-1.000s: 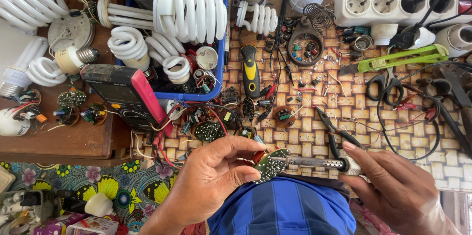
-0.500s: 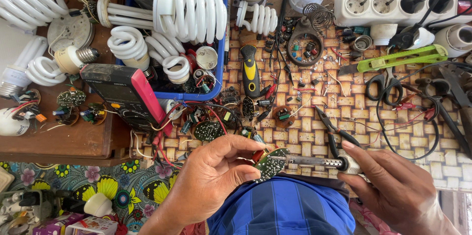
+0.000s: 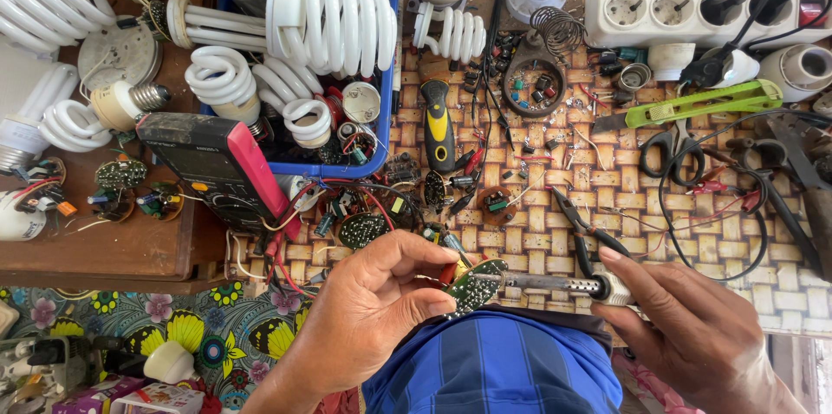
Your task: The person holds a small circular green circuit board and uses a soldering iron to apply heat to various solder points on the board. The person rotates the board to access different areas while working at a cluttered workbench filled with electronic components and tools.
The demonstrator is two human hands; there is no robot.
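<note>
The left hand pinches a small round green circuit board above the woven worktop, while the right hand, closed round a metal-shafted soldering iron, points it leftward, tip touching the board.

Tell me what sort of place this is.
Most likely a small lamp and electronics repair bench. The left hand holds a round circuit board against the soldering iron in the right hand; spiral bulbs fill a blue bin, beside a multimeter.
</note>
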